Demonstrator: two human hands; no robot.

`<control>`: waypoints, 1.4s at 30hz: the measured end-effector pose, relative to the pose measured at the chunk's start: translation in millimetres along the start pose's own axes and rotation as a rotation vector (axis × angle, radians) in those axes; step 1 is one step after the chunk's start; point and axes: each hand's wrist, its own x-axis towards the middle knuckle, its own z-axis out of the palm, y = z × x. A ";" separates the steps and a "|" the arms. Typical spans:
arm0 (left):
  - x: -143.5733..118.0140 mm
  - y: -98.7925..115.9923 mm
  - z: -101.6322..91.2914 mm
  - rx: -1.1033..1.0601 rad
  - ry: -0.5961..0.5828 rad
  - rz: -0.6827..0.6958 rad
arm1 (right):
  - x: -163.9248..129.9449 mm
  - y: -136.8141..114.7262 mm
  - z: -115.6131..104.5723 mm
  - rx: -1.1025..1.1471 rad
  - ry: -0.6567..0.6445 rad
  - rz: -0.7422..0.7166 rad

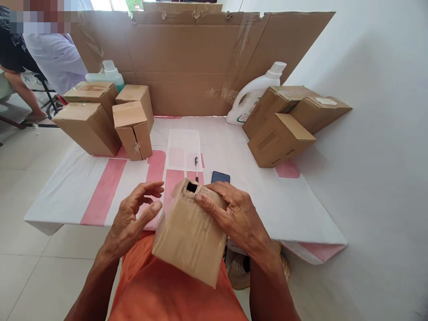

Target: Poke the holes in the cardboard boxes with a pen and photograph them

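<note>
A brown cardboard box (pixel 190 236) is tilted in front of my body, close to the table's front edge. One upper corner of it has a torn, dark hole. My right hand (pixel 230 209) grips the box at its top right, thumb on the near face and the other fingers over the far side. To the left of the box, my left hand (pixel 137 214) is apart from it, fingers spread and curved, with nothing in them. Just beyond the box lie a pen (pixel 196 169) and a dark phone (pixel 220 177), on the white and pink cloth.
Several cardboard boxes (pixel 90 129) stand at the left beside a bottle of bluish liquid (pixel 112 76). More boxes (pixel 281 140) and a white jug (pixel 256 96) are at the right. A sheet of paper (pixel 182 145) lies mid-table before a cardboard panel (pixel 187 67). A person (pixel 53 53) is at far left.
</note>
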 end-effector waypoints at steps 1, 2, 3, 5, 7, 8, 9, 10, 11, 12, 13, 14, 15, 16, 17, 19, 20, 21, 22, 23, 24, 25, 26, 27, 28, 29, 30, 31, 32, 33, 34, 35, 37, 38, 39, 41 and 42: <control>0.8 2.2 4.7 0.008 -0.067 -0.012 | -2.1 -4.2 0.4 -0.004 -0.028 -0.015; 0.8 4.0 8.6 0.005 -0.131 -0.022 | -4.0 -7.8 0.3 -0.011 -0.056 -0.024; 0.3 5.5 11.4 -0.003 -0.179 -0.027 | -5.5 -10.7 -0.1 -0.020 -0.077 -0.030; -1.7 7.2 14.3 -0.012 -0.212 -0.015 | -7.6 -13.9 -1.7 -0.042 -0.091 -0.041; -4.1 8.0 14.7 0.011 -0.211 0.003 | -8.6 -14.6 -3.1 -0.063 -0.094 -0.058; -5.2 8.5 14.6 0.026 -0.210 0.010 | -9.0 -14.7 -3.3 -0.073 -0.097 -0.069; -6.2 9.2 14.6 0.041 -0.201 0.017 | -9.5 -15.0 -3.1 -0.084 -0.101 -0.082; -7.1 10.4 14.9 0.055 -0.186 0.020 | -10.0 -15.6 -2.5 -0.095 -0.107 -0.096; -7.9 12.2 15.6 0.068 -0.165 0.023 | -10.6 -16.7 -1.4 -0.107 -0.113 -0.109; -8.8 14.5 16.6 0.085 -0.147 0.029 | -11.2 -18.3 0.0 -0.121 -0.118 -0.118; -9.6 17.2 18.0 0.110 -0.133 0.046 | -11.8 -20.3 1.5 -0.139 -0.117 -0.120; -10.6 20.4 19.8 0.142 -0.123 0.072 | -12.2 -22.6 2.9 -0.163 -0.112 -0.113; -11.5 23.7 21.8 0.181 -0.116 0.105 | -12.4 -25.0 4.1 -0.190 -0.104 -0.100; -12.6 26.8 24.1 0.221 -0.108 0.144 | -12.4 -27.5 4.9 -0.219 -0.097 -0.082; -13.8 29.6 26.5 0.257 -0.096 0.180 | -12.3 -29.9 5.2 -0.246 -0.096 -0.065; -16.3 33.3 31.3 0.308 -0.068 0.224 | -12.0 -33.6 4.7 -0.275 -0.117 -0.042; -17.7 34.1 33.5 0.323 -0.058 0.239 | -12.1 -34.9 4.1 -0.275 -0.132 -0.038; -18.9 34.3 35.3 0.335 -0.052 0.253 | -12.5 -35.9 3.5 -0.270 -0.142 -0.039; -20.1 34.2 36.8 0.347 -0.049 0.268 | -13.3 -36.7 3.1 -0.264 -0.145 -0.041; -21.1 33.8 37.7 0.358 -0.046 0.283 | -14.4 -37.4 3.1 -0.257 -0.140 -0.046; -21.8 33.5 38.2 0.365 -0.042 0.296 | -16.0 -38.1 3.6 -0.252 -0.130 -0.049; -22.2 33.3 38.0 0.367 -0.037 0.303 | -17.7 -39.0 4.6 -0.246 -0.113 -0.054; -22.3 33.3 37.2 0.366 -0.030 0.299 | -19.6 -40.1 6.0 -0.237 -0.096 -0.058; -22.2 33.5 35.9 0.360 -0.016 0.287 | -21.6 -41.4 7.8 -0.222 -0.084 -0.066; -21.9 33.7 34.2 0.351 0.000 0.272 | -23.3 -43.0 9.7 -0.203 -0.076 -0.079; -21.6 33.8 32.3 0.342 0.012 0.258 | -24.9 -44.7 11.8 -0.185 -0.072 -0.095; -21.5 33.8 30.4 0.332 0.021 0.249 | -26.1 -46.4 13.7 -0.174 -0.072 -0.111; -21.7 33.6 28.6 0.325 0.027 0.247 | -27.1 -48.2 15.5 -0.171 -0.072 -0.127; -22.1 33.2 27.3 0.322 0.027 0.250 | -27.8 -49.8 17.0 -0.178 -0.068 -0.137; -22.8 32.8 26.5 0.324 0.024 0.257 | -28.2 -51.2 18.4 -0.190 -0.057 -0.141; -23.7 32.4 26.4 0.332 0.021 0.263 | -28.4 -52.4 19.6 -0.201 -0.045 -0.138; -24.5 32.1 26.8 0.342 0.019 0.269 | -28.5 -53.3 20.6 -0.208 -0.034 -0.133; -25.6 32.3 29.2 0.365 0.015 0.283 | -28.8 -54.3 22.3 -0.215 -0.010 -0.123; -25.7 32.8 30.9 0.374 0.012 0.295 | -29.1 -54.4 22.9 -0.216 0.003 -0.123; -25.6 33.4 32.6 0.381 0.012 0.308 | -29.5 -54.2 23.5 -0.218 0.019 -0.126; -24.8 35.2 35.5 0.396 0.014 0.338 | -31.2 -53.3 24.0 -0.224 0.056 -0.138; -24.3 36.2 36.5 0.406 0.018 0.352 | -32.2 -52.5 23.9 -0.229 0.072 -0.144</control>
